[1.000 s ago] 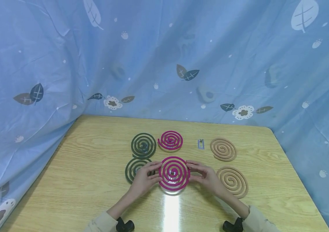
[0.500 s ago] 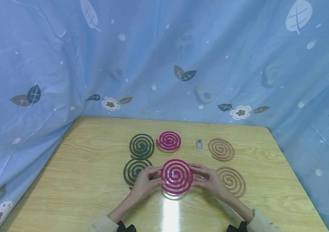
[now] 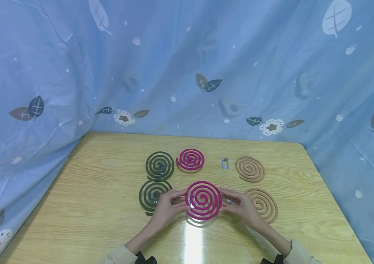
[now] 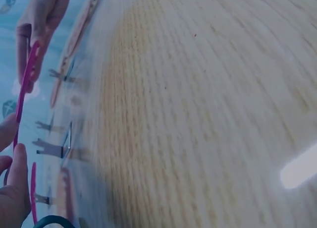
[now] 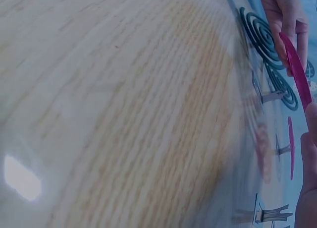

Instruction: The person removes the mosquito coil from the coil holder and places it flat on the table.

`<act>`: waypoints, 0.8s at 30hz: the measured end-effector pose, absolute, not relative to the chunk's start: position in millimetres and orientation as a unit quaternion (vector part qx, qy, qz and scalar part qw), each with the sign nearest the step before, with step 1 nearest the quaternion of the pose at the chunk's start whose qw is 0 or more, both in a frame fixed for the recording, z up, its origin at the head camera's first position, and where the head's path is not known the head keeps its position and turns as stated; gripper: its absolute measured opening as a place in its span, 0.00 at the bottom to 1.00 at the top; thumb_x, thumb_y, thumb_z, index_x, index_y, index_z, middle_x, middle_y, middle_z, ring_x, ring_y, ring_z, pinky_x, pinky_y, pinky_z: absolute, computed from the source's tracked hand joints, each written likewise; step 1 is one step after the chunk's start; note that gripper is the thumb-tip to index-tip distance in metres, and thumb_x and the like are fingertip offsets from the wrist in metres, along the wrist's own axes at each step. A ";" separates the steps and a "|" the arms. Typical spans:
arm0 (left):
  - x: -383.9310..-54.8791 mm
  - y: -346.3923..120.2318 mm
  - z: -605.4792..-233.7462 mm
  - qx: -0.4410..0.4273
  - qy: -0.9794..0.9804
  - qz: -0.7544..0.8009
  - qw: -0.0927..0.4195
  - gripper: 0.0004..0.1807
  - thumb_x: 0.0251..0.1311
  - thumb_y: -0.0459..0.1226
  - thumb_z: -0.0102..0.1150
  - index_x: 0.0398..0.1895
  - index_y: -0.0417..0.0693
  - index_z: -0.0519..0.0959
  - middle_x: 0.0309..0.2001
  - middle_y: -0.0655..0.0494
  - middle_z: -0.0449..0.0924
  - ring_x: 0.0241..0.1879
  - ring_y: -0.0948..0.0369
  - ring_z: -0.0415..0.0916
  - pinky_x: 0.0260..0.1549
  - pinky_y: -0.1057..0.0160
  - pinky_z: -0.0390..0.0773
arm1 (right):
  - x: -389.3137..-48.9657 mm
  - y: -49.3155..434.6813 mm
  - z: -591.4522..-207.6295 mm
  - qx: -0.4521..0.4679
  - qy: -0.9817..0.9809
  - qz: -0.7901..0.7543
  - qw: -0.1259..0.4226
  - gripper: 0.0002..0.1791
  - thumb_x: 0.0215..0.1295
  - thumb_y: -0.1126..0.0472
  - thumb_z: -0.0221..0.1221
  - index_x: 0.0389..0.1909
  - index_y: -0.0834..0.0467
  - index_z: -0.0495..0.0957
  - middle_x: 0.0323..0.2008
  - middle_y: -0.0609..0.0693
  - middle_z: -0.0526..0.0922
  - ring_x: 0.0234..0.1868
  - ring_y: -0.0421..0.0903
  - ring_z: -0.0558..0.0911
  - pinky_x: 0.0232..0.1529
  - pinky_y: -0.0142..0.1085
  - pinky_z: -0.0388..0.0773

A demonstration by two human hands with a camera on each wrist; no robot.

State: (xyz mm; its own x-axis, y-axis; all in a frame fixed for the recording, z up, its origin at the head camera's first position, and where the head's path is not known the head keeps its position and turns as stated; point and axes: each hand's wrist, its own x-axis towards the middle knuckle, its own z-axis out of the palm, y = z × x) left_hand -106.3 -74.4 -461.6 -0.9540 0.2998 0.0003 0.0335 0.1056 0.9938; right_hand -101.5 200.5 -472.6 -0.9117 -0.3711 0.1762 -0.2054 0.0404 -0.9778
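Both hands pinch a magenta mosquito coil (image 3: 202, 198) by its opposite edges and hold it above the table. My left hand (image 3: 167, 209) is at its left rim, and my right hand (image 3: 243, 209) at its right rim. In both wrist views the held coil (image 5: 298, 72) shows nearly edge-on. Partly covered by it, a small metal coil stand (image 3: 191, 201) is visible on the table beneath. Behind it, a second magenta coil (image 3: 190, 159) sits raised on a stand. Another metal stand (image 3: 225, 163) bears no coil.
Two dark green coils (image 3: 160, 166) lie left of the magenta ones, the nearer partly behind my left hand. To the right are two tan coils (image 3: 250, 168), the nearer partly behind my right hand. A blue patterned curtain (image 3: 160, 66) surrounds the wooden table (image 3: 101, 198) at the back and sides.
Both hands have shifted the held magenta coil slightly to the right, off the middle of the stand beneath it. The grip stays the same, and the head view has turned a little.
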 end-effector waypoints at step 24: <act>-93.0 -62.7 -475.2 0.134 0.753 0.633 0.117 0.25 0.45 0.29 0.72 0.50 0.36 0.80 0.43 0.45 0.79 0.38 0.57 0.81 0.36 0.68 0.85 | -87.6 227.5 -479.8 -0.220 0.750 -0.618 0.079 0.27 0.52 0.72 0.66 0.53 0.79 0.71 0.53 0.76 0.70 0.50 0.37 0.80 0.52 0.35 0.79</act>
State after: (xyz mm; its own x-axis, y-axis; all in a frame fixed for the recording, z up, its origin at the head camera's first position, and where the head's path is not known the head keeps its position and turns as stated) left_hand -93.0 -62.7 -475.2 -0.9370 0.3493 -0.0062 0.0538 0.1618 0.9854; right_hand -87.6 227.5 -479.8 -0.8905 -0.4279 0.1547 -0.2335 0.1379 -0.9625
